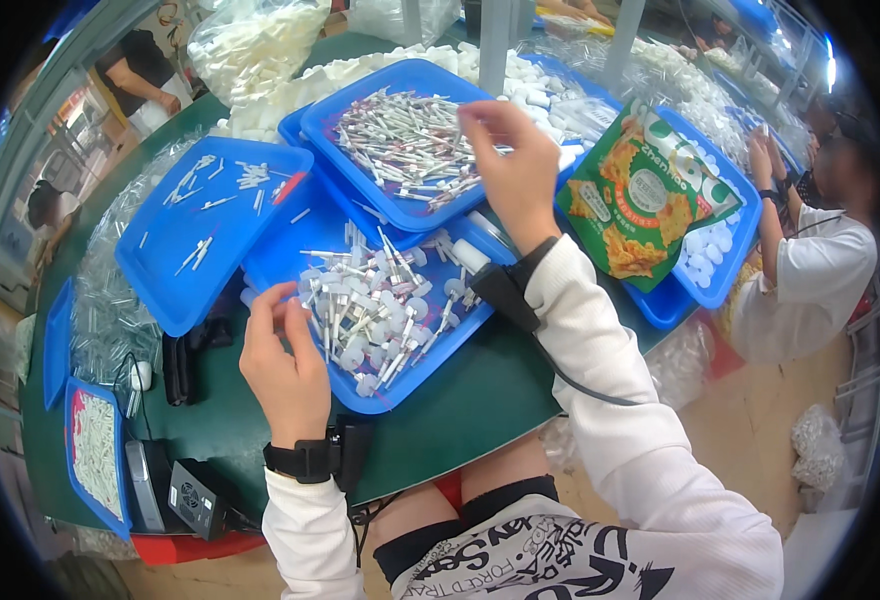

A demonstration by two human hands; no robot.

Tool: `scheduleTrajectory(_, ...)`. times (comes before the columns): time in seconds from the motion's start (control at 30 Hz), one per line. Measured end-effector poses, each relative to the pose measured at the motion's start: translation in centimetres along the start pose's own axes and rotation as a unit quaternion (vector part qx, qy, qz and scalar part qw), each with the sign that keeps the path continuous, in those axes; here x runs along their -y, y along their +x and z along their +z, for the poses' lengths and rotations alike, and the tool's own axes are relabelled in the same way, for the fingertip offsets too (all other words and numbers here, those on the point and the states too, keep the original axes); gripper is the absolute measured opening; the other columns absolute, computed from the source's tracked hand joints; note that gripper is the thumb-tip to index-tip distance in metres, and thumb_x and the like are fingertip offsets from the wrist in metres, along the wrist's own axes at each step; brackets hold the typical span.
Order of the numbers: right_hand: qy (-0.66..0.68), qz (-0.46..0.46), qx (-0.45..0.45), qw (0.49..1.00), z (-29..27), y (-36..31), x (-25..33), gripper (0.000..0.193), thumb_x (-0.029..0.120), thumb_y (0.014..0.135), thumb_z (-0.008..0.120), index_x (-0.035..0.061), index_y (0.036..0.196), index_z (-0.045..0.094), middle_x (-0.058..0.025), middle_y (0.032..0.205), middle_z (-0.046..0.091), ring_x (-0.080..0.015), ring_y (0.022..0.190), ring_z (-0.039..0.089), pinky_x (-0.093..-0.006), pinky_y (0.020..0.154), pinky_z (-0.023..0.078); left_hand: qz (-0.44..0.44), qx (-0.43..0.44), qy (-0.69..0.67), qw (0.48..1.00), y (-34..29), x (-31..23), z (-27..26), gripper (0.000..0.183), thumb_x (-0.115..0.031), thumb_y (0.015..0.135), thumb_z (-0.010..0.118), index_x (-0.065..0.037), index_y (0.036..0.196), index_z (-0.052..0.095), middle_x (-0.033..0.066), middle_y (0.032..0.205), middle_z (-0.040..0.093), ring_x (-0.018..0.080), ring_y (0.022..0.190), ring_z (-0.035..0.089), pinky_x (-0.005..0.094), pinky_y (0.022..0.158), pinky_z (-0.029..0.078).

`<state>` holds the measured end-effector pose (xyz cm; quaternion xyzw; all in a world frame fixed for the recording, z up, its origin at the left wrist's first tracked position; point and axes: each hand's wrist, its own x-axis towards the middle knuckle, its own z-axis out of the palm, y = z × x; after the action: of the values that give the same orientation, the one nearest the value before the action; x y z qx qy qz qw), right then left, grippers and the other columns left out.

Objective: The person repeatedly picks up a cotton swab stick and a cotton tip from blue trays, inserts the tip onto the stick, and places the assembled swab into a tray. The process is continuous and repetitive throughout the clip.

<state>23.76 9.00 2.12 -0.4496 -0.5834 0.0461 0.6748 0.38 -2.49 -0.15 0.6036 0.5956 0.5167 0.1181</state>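
Note:
My right hand (520,170) is raised over the right side of a blue tray (312,125) heaped with thin white sticks (390,140). Its thumb and fingertips are drawn together; what they hold, if anything, is too small to make out. My left hand (285,370) is by the left edge of a nearer blue tray (385,403), thumb and index finger apart, with nothing visible between them. In that nearer tray lies a pile of white stick pieces with round translucent discs (380,320). A white cylindrical piece (470,256) is close to my right wrist.
A tilted blue tray (160,255) with a few sticks is at left. Clear plastic tubes (110,330) lie beyond it. A green snack bag (640,200) rests on trays at right. Small black device (197,497) at the table's near left. A co-worker (810,240) sits at right.

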Motion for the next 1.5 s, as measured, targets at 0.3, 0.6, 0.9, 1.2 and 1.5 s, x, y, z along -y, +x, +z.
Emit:
scheduleTrajectory(0.3, 0.434, 0.308, 0.330, 0.780, 0.4, -3.6, 6.8, 0.017, 0.010, 0.088, 0.067, -0.0017, 0.100, 0.066, -0.0100, 0.094, 0.070, -0.0159, 0.081, 0.068, -0.0299, 0.073, 0.056, -0.008, 0.087, -0.328, 0.941, -0.1, -0.3, -1.2, 0.023, -0.013, 0.099, 0.052, 0.006, 0.107, 0.063, 0.0080, 0.087, 0.066, 0.0109, 0.079, 0.058, 0.0247, 0.071, 0.045)
scheduleTrajectory(0.6, 0.127, 0.125, 0.346, 0.921, -1.7, -1.9, 5.5, 0.029, 0.029, 0.083, 0.074, 0.0011, 0.078, 0.069, -0.0044, 0.066, 0.064, -0.0088, 0.059, 0.056, -0.0255, 0.054, 0.043, -0.045, 0.183, -0.333, 0.924, -0.1, -0.8, -1.1, 0.021, -0.008, 0.097, 0.053, 0.005, 0.113, 0.059, 0.0112, 0.079, 0.069, 0.0099, 0.068, 0.057, 0.0230, 0.064, 0.044)
scheduleTrajectory(0.9, -0.106, 0.100, 0.505, 0.851, -6.2, -1.0, 1.4, 0.017, 0.015, 0.073, 0.074, 0.0065, 0.087, 0.074, -0.0095, 0.068, 0.066, -0.0165, 0.065, 0.065, -0.0286, 0.060, 0.048, -0.130, 0.190, -0.438, 0.869, -0.3, -0.8, -1.6, 0.016, -0.010, 0.096, 0.042, 0.000, 0.092, 0.053, 0.0097, 0.081, 0.060, 0.0041, 0.058, 0.034, 0.0198, 0.053, 0.032)
scheduleTrajectory(1.2, -0.187, 0.049, 0.469, 0.862, -4.3, -3.5, 1.3, 0.019, 0.019, 0.073, 0.074, 0.0112, 0.090, 0.074, -0.0106, 0.070, 0.065, -0.0246, 0.064, 0.065, -0.0339, 0.062, 0.050, -0.045, 0.153, -0.321, 0.934, -0.6, -1.2, -0.6, 0.027, -0.018, 0.104, 0.041, 0.001, 0.098, 0.060, 0.0020, 0.069, 0.058, -0.0006, 0.052, 0.028, 0.0177, 0.048, 0.022)
scheduleTrajectory(1.5, -0.170, 0.009, -0.247, 0.954, -15.5, -5.1, 5.9, 0.012, 0.010, 0.090, 0.060, 0.0040, 0.098, 0.067, -0.0011, 0.080, 0.065, -0.0050, 0.069, 0.055, -0.0215, 0.062, 0.043, 0.036, 0.101, -0.218, 0.970, -0.9, -1.4, -1.2, 0.025, -0.015, 0.103, 0.041, 0.002, 0.101, 0.060, 0.0021, 0.063, 0.057, 0.0043, 0.055, 0.045, 0.0197, 0.052, 0.033)
